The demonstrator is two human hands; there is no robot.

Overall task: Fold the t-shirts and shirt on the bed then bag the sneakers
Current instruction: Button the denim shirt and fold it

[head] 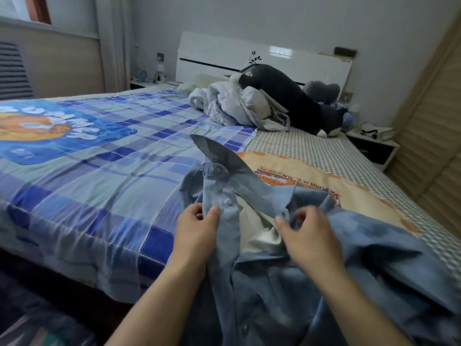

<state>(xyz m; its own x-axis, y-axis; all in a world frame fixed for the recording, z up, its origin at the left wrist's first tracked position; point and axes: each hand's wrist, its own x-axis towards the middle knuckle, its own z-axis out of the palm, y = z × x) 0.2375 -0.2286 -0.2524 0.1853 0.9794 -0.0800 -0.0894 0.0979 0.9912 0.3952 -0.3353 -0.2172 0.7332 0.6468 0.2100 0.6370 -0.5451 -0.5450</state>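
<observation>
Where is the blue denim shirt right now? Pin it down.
In the head view the blue denim shirt lies at lower centre-right on the near edge of the bed, its front plackets pinched by the left hand and right hand.

You're looking at pale grey walls (287,18) behind a glossy white headboard (262,59). A curtain (112,41) hangs in the far left corner by a nightstand (144,83). A slatted wardrobe (429,136) lines the right, with another nightstand (374,146) at its foot.

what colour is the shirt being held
Light denim blue shirt with snap buttons, clearest in the head view.
</observation>
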